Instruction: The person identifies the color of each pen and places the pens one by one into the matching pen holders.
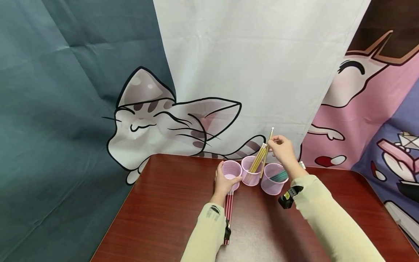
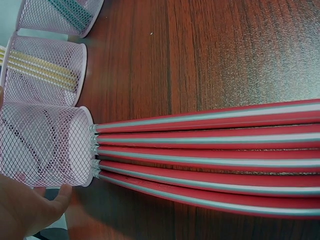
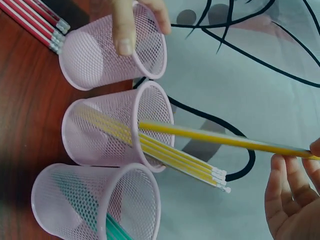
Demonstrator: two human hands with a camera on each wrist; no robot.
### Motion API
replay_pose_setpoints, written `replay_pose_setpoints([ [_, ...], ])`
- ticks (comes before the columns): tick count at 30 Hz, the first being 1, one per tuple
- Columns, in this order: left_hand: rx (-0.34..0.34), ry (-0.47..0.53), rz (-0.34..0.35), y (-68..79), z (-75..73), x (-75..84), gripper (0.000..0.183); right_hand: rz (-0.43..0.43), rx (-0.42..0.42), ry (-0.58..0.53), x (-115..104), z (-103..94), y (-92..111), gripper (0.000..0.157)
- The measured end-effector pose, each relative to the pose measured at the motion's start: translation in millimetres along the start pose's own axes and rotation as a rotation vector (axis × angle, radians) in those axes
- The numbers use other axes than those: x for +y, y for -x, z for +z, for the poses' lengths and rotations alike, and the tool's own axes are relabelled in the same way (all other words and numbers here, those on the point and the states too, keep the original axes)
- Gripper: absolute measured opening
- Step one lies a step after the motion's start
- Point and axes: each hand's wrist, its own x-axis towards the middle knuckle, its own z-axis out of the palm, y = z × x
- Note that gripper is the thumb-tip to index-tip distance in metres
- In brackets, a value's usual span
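My left hand (image 1: 224, 182) grips the leftmost pink mesh cup (image 3: 90, 55), its fingers on the side and rim. That cup has no pencils inside. Between fingertips and thumb, my right hand (image 1: 283, 150) pinches a yellow pencil (image 3: 215, 136) near its white eraser end. The pencil's lower end overlaps the mouth of the middle mesh cup (image 3: 95, 142). Several yellow pencils (image 1: 258, 160) lean inside the middle cup, eraser ends up. Green pencils (image 3: 116, 230) stand tilted in the right-hand mesh cup (image 1: 271, 187).
Several red-and-silver striped pencils (image 2: 210, 142) lie side by side on the brown table (image 1: 163, 211), their ends at the left cup's base. The cups stand in a row near the table's back edge, before a hanging cloth (image 1: 262, 65) with cartoon cats.
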Motion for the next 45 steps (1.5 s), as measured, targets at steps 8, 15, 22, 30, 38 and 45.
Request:
replay_pose_setpoints([
  [8, -0.023, -0.011, -0.051, 2.5, -4.2, 10.6, 0.097, 0.029, 0.119, -0.081, 3.0, -4.3, -6.0, 0.015],
  [15, -0.059, -0.031, -0.134, 1.3, -5.2, 13.8, 0.098, 0.054, 0.176, -0.026, 24.1, 1.7, -6.9, 0.016],
  [22, -0.049, -0.027, -0.121, 1.2, -4.3, 13.2, 0.098, 0.078, 0.161, 0.061, 46.5, 13.7, -4.2, 0.017],
  [30, -0.046, -0.033, -0.118, 2.0, -4.0, 12.9, 0.097, 0.096, 0.128, 0.312, 61.1, 22.5, -0.8, 0.025],
  [38, -0.051, -0.023, -0.123, 2.8, -3.6, 11.3, 0.097, 0.15, 0.036, 0.345, 67.4, 27.2, 0.8, 0.027],
  [45, -0.041, -0.016, -0.108, 1.9, -4.1, 12.4, 0.098, 0.202, 0.04, 0.378, 67.9, 26.6, 1.0, 0.033],
])
